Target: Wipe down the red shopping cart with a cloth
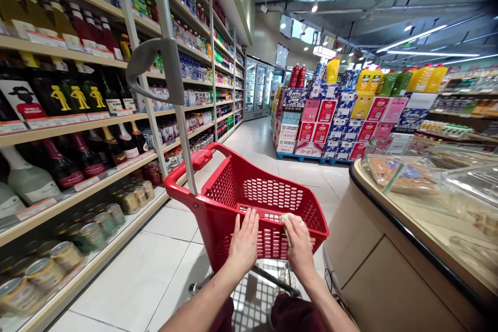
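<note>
Shelves (pixel 78 124) of bottles and cans lining the frame's left. At lower centre, left hand (pixel 244 241) flat, fingers spread, on the red basket (pixel 249 192) rim, likely to push; right hand (pixel 298 241) curled over the rim, pinning something pale. Bench (pixel 389 228) crowding close on the right.

Pale tiled floor (pixel 272 150) runs down the aisle, and the red basket trolley (pixel 268 202) stands on it, close in front. Left, long shelves (pixel 73 127) carry dark bottles (pixel 73 96), with tins (pixel 97 220) on the lowest board. Ahead, stacked cartons (pixel 330 124) sit on a blue pallet (pixel 307 157) on the tiles
</note>
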